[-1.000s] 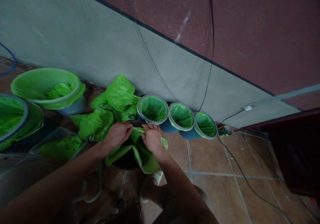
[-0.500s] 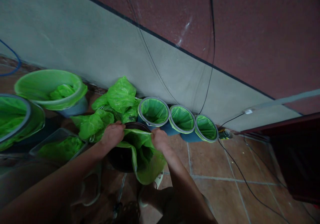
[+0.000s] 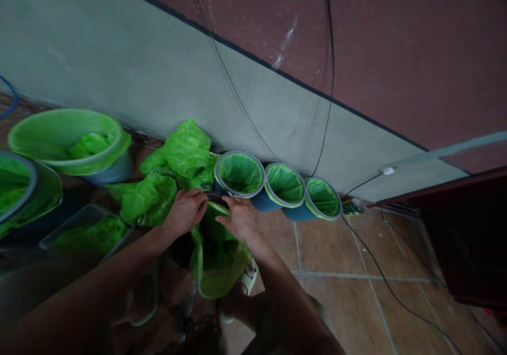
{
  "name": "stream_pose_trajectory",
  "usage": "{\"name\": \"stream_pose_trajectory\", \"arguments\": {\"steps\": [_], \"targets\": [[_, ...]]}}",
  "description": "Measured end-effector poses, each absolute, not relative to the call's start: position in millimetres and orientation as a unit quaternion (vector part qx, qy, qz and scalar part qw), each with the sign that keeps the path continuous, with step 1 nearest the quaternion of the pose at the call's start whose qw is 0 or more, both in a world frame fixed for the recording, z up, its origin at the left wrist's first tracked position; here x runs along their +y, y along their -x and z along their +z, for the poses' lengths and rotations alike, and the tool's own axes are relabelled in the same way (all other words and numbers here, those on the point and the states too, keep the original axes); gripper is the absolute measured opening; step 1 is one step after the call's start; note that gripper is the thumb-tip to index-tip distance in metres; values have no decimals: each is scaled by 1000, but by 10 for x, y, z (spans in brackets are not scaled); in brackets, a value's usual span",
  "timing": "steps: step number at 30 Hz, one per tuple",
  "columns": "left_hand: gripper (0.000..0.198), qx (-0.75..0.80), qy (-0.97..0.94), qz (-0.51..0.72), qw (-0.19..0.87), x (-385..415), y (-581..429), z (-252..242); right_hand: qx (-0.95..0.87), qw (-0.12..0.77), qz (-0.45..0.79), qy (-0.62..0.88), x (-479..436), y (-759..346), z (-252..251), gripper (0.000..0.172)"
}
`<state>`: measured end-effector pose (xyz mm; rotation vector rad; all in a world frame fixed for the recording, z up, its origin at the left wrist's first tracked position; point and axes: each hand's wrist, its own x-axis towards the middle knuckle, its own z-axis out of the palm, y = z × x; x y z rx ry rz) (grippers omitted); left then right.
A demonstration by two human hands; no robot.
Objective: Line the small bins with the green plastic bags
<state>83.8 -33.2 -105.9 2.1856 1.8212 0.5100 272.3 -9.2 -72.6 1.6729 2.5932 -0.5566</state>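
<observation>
A green bin bag (image 3: 219, 278) hangs in and over a dark bin (image 3: 181, 250) between my feet, its mouth wide and its near edge drooping outside. My left hand (image 3: 185, 211) is closed on the bag's edge at the far left of the rim. At the far right of the rim, my right hand (image 3: 241, 218) has its fingers bent over the edge and grips the bag, thumb toward the inside. A taut strip of the bag runs between both hands. The fingertips are partly hidden behind the rim.
Lined blue bins (image 3: 241, 174) stand along the wall to the right. Knotted green bags (image 3: 186, 146) lie behind my left hand. To the left are a wide lined tub (image 3: 106, 170), a grey-rimmed bin (image 3: 32, 186) and a clear box (image 3: 127, 233). Black cable (image 3: 390, 294) crosses the tiles.
My hands have come closer together at the far rim, and the right hand has turned over the edge. The bag's front flap has shifted left and hangs a little lower.
</observation>
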Motion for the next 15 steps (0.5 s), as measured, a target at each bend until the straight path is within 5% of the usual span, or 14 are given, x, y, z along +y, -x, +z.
{"name": "stream_pose_trajectory", "arguments": {"steps": [2,9,15], "targets": [[27,617,-757,178,124,-348,-862,-1075,835,19,-166,-525,-131,-2602,-761,29],[26,668,-736,61,92,-391,-776,-1049,804,16,-157,-573,-60,-2680,-749,32],[38,704,-691,-15,163,-346,-508,-1023,750,43,-136,-646,122,-2911,-656,33]]}}
